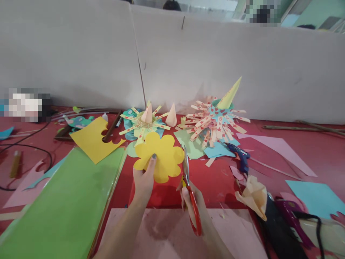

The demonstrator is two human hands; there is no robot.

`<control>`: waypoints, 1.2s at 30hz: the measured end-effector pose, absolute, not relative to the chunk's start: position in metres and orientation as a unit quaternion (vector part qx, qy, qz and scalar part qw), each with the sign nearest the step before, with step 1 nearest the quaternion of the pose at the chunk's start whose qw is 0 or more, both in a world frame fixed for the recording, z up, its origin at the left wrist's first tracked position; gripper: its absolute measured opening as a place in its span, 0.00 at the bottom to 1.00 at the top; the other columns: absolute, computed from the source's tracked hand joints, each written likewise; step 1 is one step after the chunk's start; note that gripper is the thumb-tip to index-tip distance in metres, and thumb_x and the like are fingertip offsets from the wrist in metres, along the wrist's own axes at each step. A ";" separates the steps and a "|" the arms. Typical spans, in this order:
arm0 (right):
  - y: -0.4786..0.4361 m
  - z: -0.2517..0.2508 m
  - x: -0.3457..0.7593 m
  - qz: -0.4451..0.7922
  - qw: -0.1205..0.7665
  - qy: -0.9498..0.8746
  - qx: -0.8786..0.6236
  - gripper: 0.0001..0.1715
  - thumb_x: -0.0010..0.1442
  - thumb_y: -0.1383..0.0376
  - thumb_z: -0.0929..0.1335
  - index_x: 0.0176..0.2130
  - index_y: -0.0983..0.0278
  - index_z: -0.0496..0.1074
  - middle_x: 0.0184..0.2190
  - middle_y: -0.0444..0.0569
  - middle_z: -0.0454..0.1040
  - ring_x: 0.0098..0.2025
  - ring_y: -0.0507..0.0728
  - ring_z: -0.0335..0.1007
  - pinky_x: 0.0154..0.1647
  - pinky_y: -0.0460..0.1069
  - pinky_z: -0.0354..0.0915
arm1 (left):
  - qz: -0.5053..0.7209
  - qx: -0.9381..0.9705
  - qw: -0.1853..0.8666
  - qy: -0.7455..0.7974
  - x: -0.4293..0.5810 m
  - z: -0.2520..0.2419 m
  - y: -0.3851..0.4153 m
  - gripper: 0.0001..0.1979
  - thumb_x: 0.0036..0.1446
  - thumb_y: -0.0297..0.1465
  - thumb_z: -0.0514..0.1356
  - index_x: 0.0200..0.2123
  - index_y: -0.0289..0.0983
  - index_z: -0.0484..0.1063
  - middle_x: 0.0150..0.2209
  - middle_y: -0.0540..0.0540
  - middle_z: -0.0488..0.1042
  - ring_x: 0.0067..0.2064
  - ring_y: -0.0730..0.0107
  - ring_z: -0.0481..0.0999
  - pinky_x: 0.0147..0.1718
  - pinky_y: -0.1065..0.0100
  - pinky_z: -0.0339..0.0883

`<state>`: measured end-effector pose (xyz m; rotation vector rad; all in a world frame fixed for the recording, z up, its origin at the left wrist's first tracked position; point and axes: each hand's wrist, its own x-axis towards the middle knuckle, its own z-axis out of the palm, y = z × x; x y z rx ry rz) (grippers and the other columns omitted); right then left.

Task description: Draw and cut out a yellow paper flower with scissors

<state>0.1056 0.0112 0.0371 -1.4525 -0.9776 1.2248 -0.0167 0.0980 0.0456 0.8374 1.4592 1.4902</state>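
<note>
My left hand (145, 178) grips a yellow paper flower (164, 154) with rounded petals, its thumb pressed on the front near the lower left. In my right hand (195, 199) is a pair of red-handled scissors (186, 163), blades pointing up along the flower's right edge. Whether the blades touch the paper I cannot tell. Behind the flower stands a paper piece with a pink cone (147, 114) and patterned strips spread around it. A sheet of yellow paper (94, 142) with a scalloped cut edge lies to the left.
A green pack of paper (61, 205) covers the left side. Another strip-covered paper piece with a yellow cone (229, 95) stands at the back right. On the right lie a blue glue gun (242, 157), a purple glue gun (293, 219) and blue paper (315, 198). A pale partition (229, 64) rises behind.
</note>
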 end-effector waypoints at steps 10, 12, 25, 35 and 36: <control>0.010 0.028 0.108 0.517 0.484 -0.389 -0.589 0.27 0.55 0.40 0.61 0.28 0.61 0.62 0.16 0.39 0.55 0.17 0.49 0.49 0.18 0.46 0.48 | 0.600 0.342 0.432 0.581 -0.016 0.045 0.098 0.14 0.45 0.41 0.65 0.32 0.37 0.77 0.36 0.45 0.79 0.38 0.64 0.78 0.34 0.69 0.72; 0.010 0.029 0.108 0.514 0.486 -0.391 -0.588 0.27 0.55 0.40 0.61 0.28 0.61 0.61 0.16 0.39 0.55 0.17 0.49 0.49 0.18 0.46 0.48 | 0.601 0.340 0.433 0.580 -0.016 0.045 0.099 0.14 0.45 0.40 0.65 0.32 0.37 0.77 0.36 0.44 0.79 0.38 0.63 0.78 0.35 0.68 0.72; 0.013 0.024 0.108 0.524 0.494 -0.382 -0.579 0.28 0.58 0.41 0.59 0.29 0.63 0.63 0.16 0.38 0.55 0.17 0.48 0.51 0.19 0.45 0.52 | 0.612 0.308 0.456 0.568 -0.016 0.037 0.105 0.16 0.44 0.39 0.66 0.34 0.35 0.77 0.39 0.42 0.79 0.41 0.62 0.78 0.38 0.67 0.73; 0.013 0.013 0.110 0.533 0.488 -0.397 -0.566 0.28 0.55 0.40 0.61 0.30 0.62 0.64 0.14 0.37 0.53 0.15 0.48 0.47 0.16 0.45 0.48 | 0.637 0.310 0.440 0.551 -0.018 0.034 0.105 0.16 0.45 0.41 0.65 0.34 0.36 0.77 0.38 0.43 0.79 0.41 0.63 0.78 0.40 0.67 0.72; 0.013 0.014 0.109 0.530 0.488 -0.398 -0.568 0.28 0.54 0.40 0.62 0.29 0.62 0.64 0.14 0.37 0.53 0.15 0.48 0.46 0.16 0.45 0.48 | 0.637 0.311 0.439 0.552 -0.018 0.035 0.104 0.16 0.45 0.41 0.65 0.34 0.36 0.77 0.37 0.43 0.79 0.40 0.64 0.78 0.39 0.68 0.72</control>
